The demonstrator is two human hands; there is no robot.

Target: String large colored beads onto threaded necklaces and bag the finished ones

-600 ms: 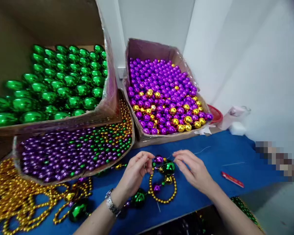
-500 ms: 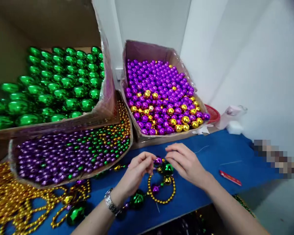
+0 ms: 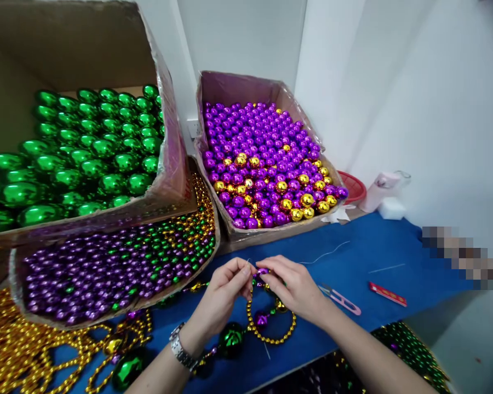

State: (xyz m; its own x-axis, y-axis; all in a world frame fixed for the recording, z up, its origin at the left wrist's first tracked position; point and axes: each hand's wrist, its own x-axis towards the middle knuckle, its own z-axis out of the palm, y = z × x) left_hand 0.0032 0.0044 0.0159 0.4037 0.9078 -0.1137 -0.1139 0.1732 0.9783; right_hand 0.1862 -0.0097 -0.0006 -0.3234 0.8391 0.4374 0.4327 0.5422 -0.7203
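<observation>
My left hand is closed in a pinch, and a fine pale thread loops up at its fingertips. Close against it, my right hand has its thumb and fingers drawn together beside a shiny purple bead; its exact grip is partly hidden. Below both hands, a loop of small gold beads lies on the blue tabletop, with another purple bead inside it. A large green ball of the bead string rests under my left wrist.
Boxes hold green balls, purple and gold balls, and small purple and green beads. Gold bead strands pile up at left. Pink-handled thread snips and a red strip lie right of my right hand.
My right hand has moved left and down to meet my left hand, and its fingers have closed together. The snips have come into view beside my right forearm. The view has shifted slightly.
</observation>
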